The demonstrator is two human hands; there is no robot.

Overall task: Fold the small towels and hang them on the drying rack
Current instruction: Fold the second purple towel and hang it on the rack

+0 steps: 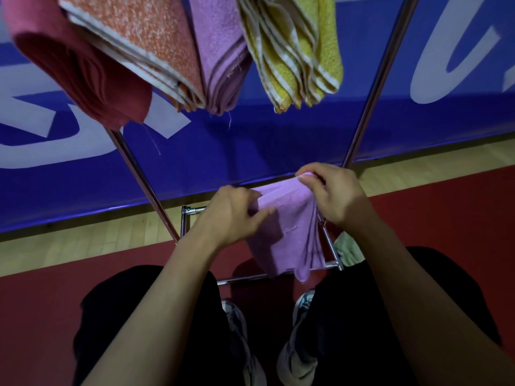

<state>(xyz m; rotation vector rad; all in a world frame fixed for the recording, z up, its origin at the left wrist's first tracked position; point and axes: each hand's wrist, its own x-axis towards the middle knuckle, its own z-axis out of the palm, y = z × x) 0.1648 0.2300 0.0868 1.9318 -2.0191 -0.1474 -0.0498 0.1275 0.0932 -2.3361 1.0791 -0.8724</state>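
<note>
— Both hands have a grip on the lilac towel (287,227): the left hand (231,215) pinches its left top edge between thumb and curled fingers, and the right hand (331,193) pinches the right top corner, where several folded layers bunch together.

— Where does it sit?

— Hanging free between the two hands, above the low chrome bars at the base of the drying rack (373,87), over the red floor (446,218).

— Which step, would you say?

— Folding, nearly done by the look of it — the cloth is already doubled into a narrow panel.

— And next?

— Lift it to the top rail. A red towel (69,65), an orange towel (145,43), a second lilac towel (220,57) and a yellow striped towel (301,51) hang there already, so aim for the bare stretch toward the right upright, keeping the layers pinched so they don't slip apart.
</note>
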